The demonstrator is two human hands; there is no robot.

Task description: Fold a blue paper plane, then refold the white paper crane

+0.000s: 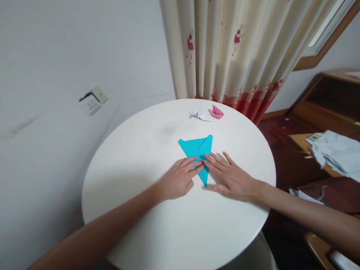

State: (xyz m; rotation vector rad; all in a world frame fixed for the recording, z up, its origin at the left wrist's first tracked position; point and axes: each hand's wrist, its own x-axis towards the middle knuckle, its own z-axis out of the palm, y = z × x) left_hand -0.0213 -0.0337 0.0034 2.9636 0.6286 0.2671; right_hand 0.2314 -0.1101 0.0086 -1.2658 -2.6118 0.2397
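A blue sheet of folded paper (194,146) lies flat on the white round table (157,228), its narrow tip pointing toward me and two blunt corners pointing away. My left hand (180,178) rests on its lower left side, fingers stretched out and touching the paper. From the right, my right hand (229,176) lays its spread fingertips on the paper's lower right edge, with the thumb apart on the tabletop. The fingertips of both hands nearly meet over the paper and hide part of its middle.
Near the table's far edge sit a white origami crane (199,114) and a pink paper boat (217,111). A patterned curtain (225,52) hangs behind. A wall with a socket (90,104) stands at left. Loose papers (337,152) lie on a low wooden surface at right.
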